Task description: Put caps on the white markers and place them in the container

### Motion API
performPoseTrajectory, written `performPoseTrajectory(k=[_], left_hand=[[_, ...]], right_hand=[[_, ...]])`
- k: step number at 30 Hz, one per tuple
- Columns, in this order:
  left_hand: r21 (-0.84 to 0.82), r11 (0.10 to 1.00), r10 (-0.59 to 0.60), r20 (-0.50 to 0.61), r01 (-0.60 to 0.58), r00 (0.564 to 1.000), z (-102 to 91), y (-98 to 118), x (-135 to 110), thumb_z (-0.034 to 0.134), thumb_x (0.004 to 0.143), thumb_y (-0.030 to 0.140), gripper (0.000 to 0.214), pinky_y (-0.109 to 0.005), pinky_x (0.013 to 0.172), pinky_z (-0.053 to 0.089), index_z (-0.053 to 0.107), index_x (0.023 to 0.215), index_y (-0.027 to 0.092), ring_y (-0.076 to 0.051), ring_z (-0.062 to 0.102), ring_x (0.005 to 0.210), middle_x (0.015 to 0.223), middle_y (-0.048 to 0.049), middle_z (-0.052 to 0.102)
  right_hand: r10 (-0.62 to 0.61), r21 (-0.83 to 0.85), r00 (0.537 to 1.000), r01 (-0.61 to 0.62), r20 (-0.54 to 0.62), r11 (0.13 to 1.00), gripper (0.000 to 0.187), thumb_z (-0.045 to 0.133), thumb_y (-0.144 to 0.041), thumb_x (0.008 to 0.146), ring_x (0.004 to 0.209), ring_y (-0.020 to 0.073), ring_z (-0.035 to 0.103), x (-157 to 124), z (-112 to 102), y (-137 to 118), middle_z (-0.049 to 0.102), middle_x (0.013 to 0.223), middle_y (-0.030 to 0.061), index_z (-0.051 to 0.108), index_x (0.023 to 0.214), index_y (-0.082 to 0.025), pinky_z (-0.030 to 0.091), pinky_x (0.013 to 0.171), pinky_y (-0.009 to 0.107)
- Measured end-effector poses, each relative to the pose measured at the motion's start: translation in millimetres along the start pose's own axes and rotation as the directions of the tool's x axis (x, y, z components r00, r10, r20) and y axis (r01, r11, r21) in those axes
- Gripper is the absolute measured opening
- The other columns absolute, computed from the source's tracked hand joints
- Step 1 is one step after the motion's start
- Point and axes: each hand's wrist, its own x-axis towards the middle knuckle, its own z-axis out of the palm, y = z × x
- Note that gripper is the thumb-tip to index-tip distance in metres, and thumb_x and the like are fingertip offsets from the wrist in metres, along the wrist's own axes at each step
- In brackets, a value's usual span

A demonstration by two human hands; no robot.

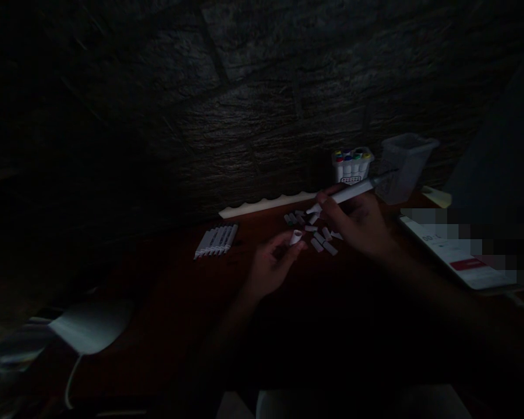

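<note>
The scene is very dark. My right hand (358, 224) is closed around a white marker (347, 193) that points up and right, its near end toward the table. My left hand (273, 265) pinches a small white cap (296, 237) between thumb and fingers, just left of and below the marker's near end. Several loose white caps (321, 235) lie scattered on the dark red table (179, 291) between and behind my hands. A row of several white markers (217, 240) lies side by side to the left.
A white holder with coloured-tipped markers (351, 164) stands at the back by the dark stone wall. A clear plastic cup (404, 166) is beside it. A lit phone or tablet (458, 253) lies at the right. A white object with a cable (91, 326) sits at the lower left.
</note>
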Motion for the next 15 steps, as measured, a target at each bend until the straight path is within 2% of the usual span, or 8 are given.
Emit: performPoseTrajectory(k=[4, 10, 15], left_hand=[[0.039, 0.999, -0.001, 0.002, 0.001, 1.000, -0.2, 0.6, 1.1, 0.058, 0.089, 0.032, 0.024, -0.025, 0.070, 0.053, 0.068, 0.105, 0.017, -0.014, 0.065, 0.076, 0.089, -0.0059, 0.074], [0.032, 0.999, 0.005, -0.008, -0.005, 1.000, 0.1, 2.7, 0.7, 0.060, 0.087, 0.035, 0.027, -0.026, 0.070, 0.053, 0.068, 0.106, 0.016, -0.016, 0.067, 0.079, 0.093, -0.0071, 0.074], [0.025, 1.000, -0.003, -0.011, 0.004, 1.000, 0.1, 4.1, 1.0, 0.060, 0.087, 0.031, 0.022, -0.027, 0.071, 0.054, 0.069, 0.101, 0.016, -0.016, 0.067, 0.078, 0.090, -0.0069, 0.074]], right_hand=[[-0.051, 0.019, 0.994, 0.050, 0.095, 0.999, 0.023, 0.064, -0.043, 0.083, 0.054, 0.0104, 0.058, -2.5, 1.1, 0.6, 0.064, 0.066, -0.0016, 0.063, 0.083, -0.020, 0.045, 0.048, 0.022], [-0.138, -0.073, 0.960, 0.160, 0.242, 0.984, 0.021, 0.061, -0.039, 0.086, 0.060, 0.0118, 0.060, -6.8, 2.6, 6.0, 0.067, 0.071, 0.0008, 0.065, 0.082, -0.019, 0.046, 0.051, 0.023], [-0.197, -0.164, 0.941, 0.248, 0.276, 0.955, 0.022, 0.060, -0.039, 0.088, 0.068, 0.0134, 0.063, -6.8, 1.9, 10.3, 0.071, 0.082, 0.0029, 0.068, 0.081, -0.020, 0.047, 0.055, 0.024]])
